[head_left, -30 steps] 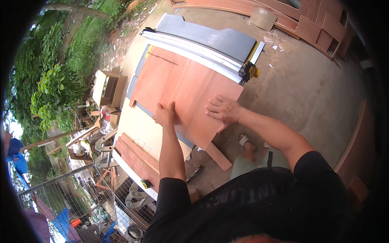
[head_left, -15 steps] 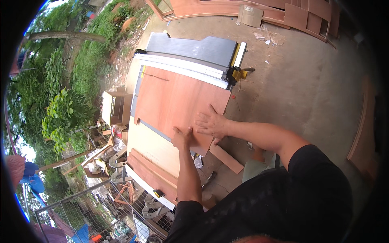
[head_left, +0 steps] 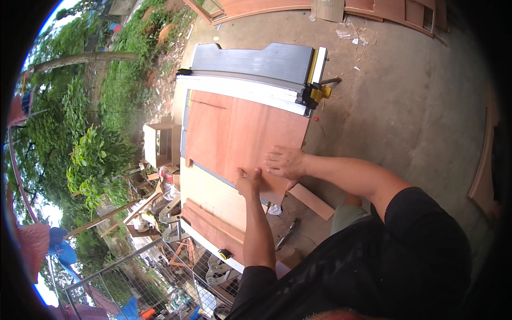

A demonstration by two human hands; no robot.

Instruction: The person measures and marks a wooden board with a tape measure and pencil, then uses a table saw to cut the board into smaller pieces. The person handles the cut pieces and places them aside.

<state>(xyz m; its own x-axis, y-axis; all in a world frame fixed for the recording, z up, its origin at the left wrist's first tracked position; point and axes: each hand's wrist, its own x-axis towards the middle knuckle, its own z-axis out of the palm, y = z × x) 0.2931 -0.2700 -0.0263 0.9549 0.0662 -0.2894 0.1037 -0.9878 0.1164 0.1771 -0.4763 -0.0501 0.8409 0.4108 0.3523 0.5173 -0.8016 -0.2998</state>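
A reddish-brown plywood panel (head_left: 229,128) lies flat on a table saw, its far edge along the long white fence (head_left: 240,90). Palm down near the panel's right end, my right hand (head_left: 287,162) rests with fingers stretched over the wood. My left hand (head_left: 249,182) is at the near edge, thumb and a finger apart on the panel; its other fingers are hidden. Past the fence shows the saw's grey table (head_left: 250,61), with a black and yellow fence clamp (head_left: 314,95) at its right end. A small wood block (head_left: 189,161) sits by the panel's near left corner.
A pale board (head_left: 208,186) adjoins the saw, with brown wood strips (head_left: 213,221) and a tape measure (head_left: 224,254) on it. A narrow board (head_left: 312,201) lies right of the panel. Wire mesh fencing (head_left: 122,282) stands lower left; wooden frames (head_left: 266,9) lie at the back.
The whole view has shifted slightly. My right hand's fingers were widely spread and are now closer together on the panel. My left hand keeps its place at the panel's near edge.
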